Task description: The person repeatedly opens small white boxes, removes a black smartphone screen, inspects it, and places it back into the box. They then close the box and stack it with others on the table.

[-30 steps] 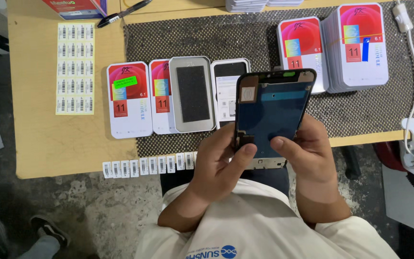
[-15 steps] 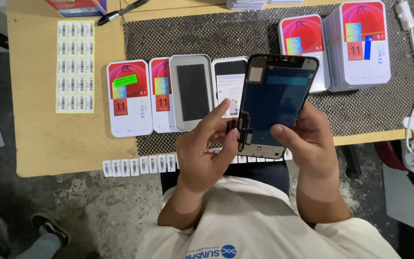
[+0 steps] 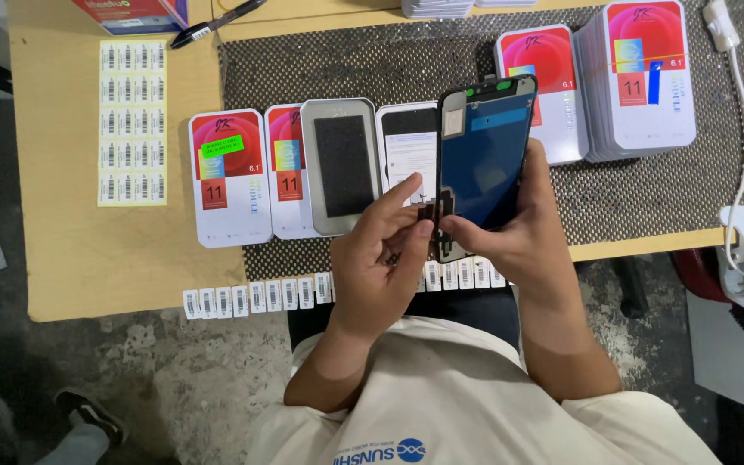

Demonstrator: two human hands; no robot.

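While both hands are working above the table edge (image 3: 88,293), a phone display panel (image 3: 484,155) is being held upright, back side facing the camera.
Right hand (image 3: 518,237) is clasping the panel's lower edge, probably steadying it; left hand (image 3: 385,267) is pinching its flex connector (image 3: 435,209) between thumb and forefinger, apparently for inspection, above the barcode sticker strip (image 3: 256,297).

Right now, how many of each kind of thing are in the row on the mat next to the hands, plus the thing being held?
Red-and-white boxes: 2
Grey tray with a black pad: 1
White box with a dark top: 1
Phone screen panel, held by the left hand and right hand: 1
Total: 5
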